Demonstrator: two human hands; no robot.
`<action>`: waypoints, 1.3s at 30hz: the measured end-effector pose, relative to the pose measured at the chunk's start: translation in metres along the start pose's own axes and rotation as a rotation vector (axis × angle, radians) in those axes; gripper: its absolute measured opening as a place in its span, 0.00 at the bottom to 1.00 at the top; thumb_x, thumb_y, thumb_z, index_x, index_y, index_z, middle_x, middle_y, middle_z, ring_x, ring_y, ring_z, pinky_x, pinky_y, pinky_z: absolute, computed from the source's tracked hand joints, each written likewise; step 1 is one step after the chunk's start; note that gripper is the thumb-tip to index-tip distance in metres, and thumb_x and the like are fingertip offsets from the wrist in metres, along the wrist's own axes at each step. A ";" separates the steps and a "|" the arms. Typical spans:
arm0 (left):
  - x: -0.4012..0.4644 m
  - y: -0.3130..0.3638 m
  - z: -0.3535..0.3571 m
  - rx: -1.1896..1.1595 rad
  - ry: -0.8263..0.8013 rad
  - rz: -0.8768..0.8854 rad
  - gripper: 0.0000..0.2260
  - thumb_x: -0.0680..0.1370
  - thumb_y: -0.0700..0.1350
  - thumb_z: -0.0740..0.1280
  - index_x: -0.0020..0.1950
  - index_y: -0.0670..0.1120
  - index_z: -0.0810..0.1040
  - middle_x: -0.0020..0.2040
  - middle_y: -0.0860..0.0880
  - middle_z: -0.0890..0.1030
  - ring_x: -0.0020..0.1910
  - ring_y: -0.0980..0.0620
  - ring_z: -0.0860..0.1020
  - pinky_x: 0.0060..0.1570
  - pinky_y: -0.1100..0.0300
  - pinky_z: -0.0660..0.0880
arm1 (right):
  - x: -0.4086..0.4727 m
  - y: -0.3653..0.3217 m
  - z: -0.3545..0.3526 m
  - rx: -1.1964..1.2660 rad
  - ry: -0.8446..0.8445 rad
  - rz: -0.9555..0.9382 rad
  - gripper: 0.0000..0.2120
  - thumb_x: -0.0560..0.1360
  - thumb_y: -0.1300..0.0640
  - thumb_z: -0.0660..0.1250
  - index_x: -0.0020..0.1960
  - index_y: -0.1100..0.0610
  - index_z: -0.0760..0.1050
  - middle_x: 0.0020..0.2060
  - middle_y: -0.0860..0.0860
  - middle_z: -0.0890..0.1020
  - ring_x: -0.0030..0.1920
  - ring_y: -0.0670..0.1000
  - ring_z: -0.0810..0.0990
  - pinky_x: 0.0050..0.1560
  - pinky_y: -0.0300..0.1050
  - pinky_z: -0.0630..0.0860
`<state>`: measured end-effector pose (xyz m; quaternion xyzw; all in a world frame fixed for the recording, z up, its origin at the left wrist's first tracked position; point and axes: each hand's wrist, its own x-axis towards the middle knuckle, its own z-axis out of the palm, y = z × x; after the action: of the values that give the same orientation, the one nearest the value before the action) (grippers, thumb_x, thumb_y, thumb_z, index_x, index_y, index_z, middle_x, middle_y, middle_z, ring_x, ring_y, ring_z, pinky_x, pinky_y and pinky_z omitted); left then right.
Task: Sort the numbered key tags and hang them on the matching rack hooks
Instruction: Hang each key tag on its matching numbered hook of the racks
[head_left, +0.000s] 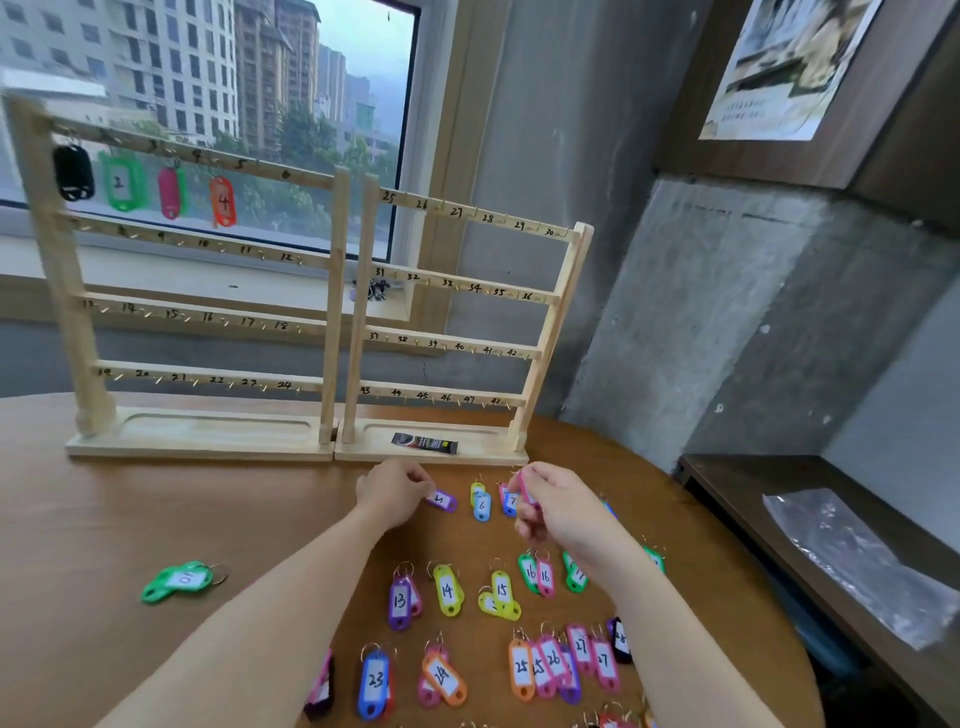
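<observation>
**Tags laid out by number below two numbered racks**

The left rack (197, 312) has hooks hand-numbered up to 24; the right rack (457, 332) runs from 25 to 48. On the left rack's top rail hang a black tag (74, 173), a green tag (122, 182) marked 2, a pink tag (171, 192) whose number faces away, and an orange tag (223, 201) marked 4. On the worktop (104, 519) lie tags reading 6, 7, 13, 14, 15, 16, 23 to 27; a green pair (179, 580) lies apart at the left. A dark packet (424, 443) on the right rack's base is unreadable. The left hand (395, 491) pinches a purple tag (441, 501) at its end, fingers curled. The right hand (558, 512) grips a pink tag (525, 488), mostly hidden by its fingers. Tags at the lower edge are cut off.
</observation>
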<state>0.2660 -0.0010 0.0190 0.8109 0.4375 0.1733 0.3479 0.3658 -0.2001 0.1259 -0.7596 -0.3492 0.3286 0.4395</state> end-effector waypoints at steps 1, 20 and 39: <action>-0.002 0.000 -0.003 -0.040 -0.014 -0.007 0.07 0.80 0.50 0.69 0.41 0.56 0.80 0.47 0.56 0.82 0.53 0.53 0.77 0.64 0.51 0.68 | 0.002 -0.007 0.002 -0.039 0.002 -0.021 0.15 0.87 0.55 0.51 0.50 0.59 0.74 0.27 0.47 0.70 0.29 0.48 0.73 0.34 0.41 0.71; -0.034 0.036 -0.267 -0.260 0.355 0.377 0.07 0.80 0.42 0.69 0.43 0.46 0.82 0.36 0.52 0.82 0.38 0.53 0.80 0.42 0.60 0.74 | 0.037 -0.193 0.100 -0.102 0.023 -0.557 0.13 0.85 0.56 0.59 0.50 0.62 0.78 0.31 0.56 0.79 0.29 0.54 0.78 0.29 0.38 0.73; 0.006 0.067 -0.349 -0.197 0.578 0.251 0.10 0.83 0.47 0.66 0.46 0.46 0.84 0.35 0.54 0.84 0.26 0.57 0.81 0.22 0.65 0.71 | 0.056 -0.249 0.102 -0.090 0.029 -0.596 0.13 0.86 0.58 0.57 0.46 0.59 0.76 0.31 0.54 0.80 0.27 0.52 0.79 0.26 0.36 0.73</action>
<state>0.1039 0.1228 0.3106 0.7381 0.3957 0.4795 0.2621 0.2533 -0.0176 0.2978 -0.6471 -0.5645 0.1585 0.4873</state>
